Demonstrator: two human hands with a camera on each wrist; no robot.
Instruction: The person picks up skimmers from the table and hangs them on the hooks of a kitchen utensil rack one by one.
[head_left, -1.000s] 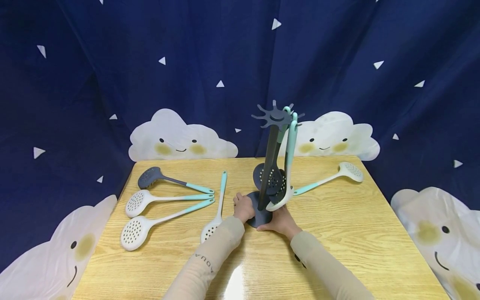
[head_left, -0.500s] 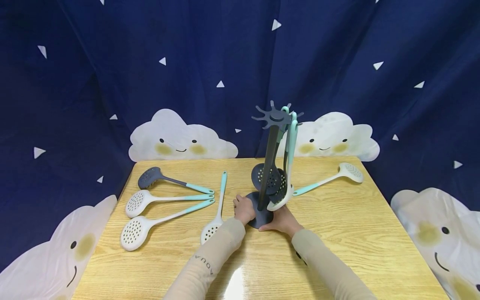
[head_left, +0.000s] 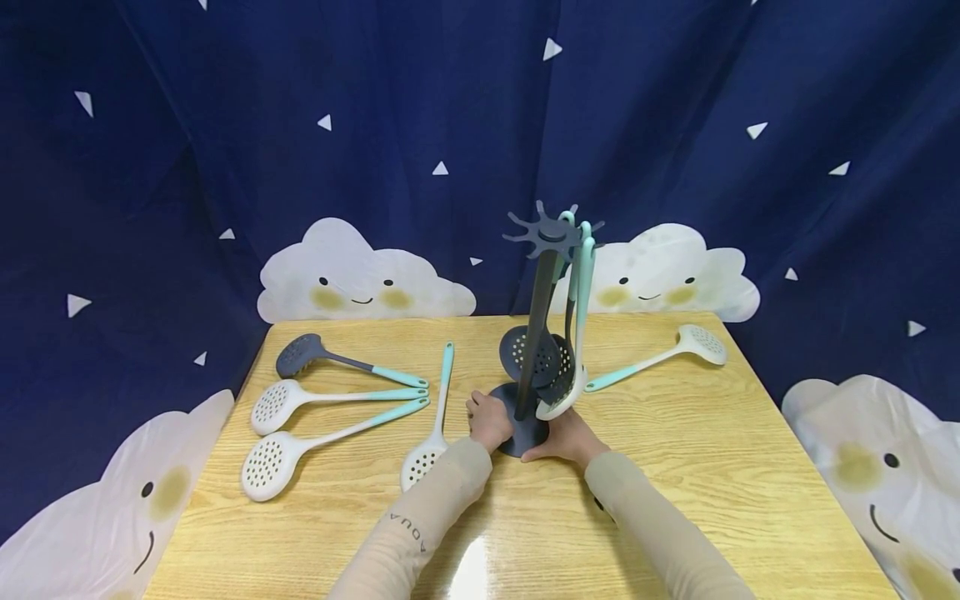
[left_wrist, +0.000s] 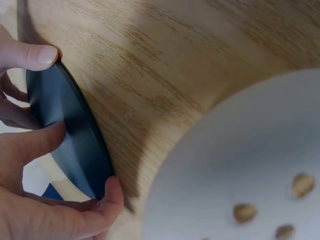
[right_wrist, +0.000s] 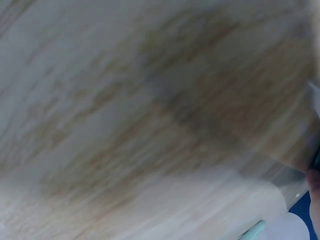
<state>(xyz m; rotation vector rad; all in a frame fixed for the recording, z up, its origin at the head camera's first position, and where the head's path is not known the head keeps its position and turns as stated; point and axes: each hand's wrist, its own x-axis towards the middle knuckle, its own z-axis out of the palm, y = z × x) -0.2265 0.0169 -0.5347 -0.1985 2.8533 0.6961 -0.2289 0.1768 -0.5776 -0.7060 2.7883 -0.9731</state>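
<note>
A dark utensil stand [head_left: 536, 321], with a round base [head_left: 525, 442], a tall pole and a hooked top, stands on the wooden table. My left hand [head_left: 490, 419] grips the base's left edge; in the left wrist view its thumb lies on the base and a fingertip meets the rim. On the right side, my right hand [head_left: 567, 439] holds the rim, its thumb at the front. From the hooks hang a dark skimmer [head_left: 513, 354], another dark slotted utensil [head_left: 562, 379] and a white-headed utensil [head_left: 558, 404] with a mint handle. The right wrist view shows mostly tabletop.
Left on the table [head_left: 675, 500] lie a dark slotted utensil [head_left: 300, 356] and two white skimmers [head_left: 274, 406], handles rightward. Another white skimmer [head_left: 422, 465] lies beside my left forearm, partly covered. A white slotted utensil [head_left: 703, 344] lies back right.
The stand has turned slightly: its far hooks and the hanging handles have shifted left, the front white head a little right. Both hands have stayed on the base, edging slightly right.
</note>
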